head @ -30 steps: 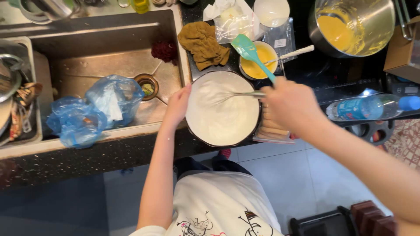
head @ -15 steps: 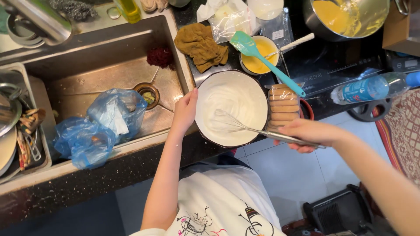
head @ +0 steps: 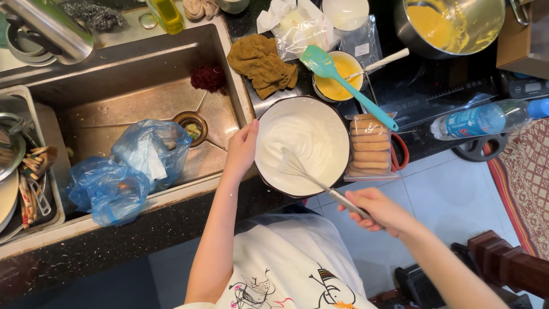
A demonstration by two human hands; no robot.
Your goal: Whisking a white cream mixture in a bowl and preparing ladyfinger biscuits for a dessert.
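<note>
A round bowl full of white whipped cream stands on the dark counter beside the sink. My left hand grips its left rim. My right hand is shut on the metal handle of a wire whisk, whose head is dipped in the cream at the bowl's lower middle. A pack of ladyfinger biscuits lies against the bowl's right side. Behind it stands a small bowl of yellow mixture with a teal spatula resting across it.
A steel sink on the left holds blue plastic bags. A brown cloth, a steel pot of yellow batter, an induction hob and a lying water bottle crowd the counter behind. A dish rack stands far left.
My right hand has drawn back from over the bowl to its near right side, tilting the whisk. The left hand has kept hold of the rim.
</note>
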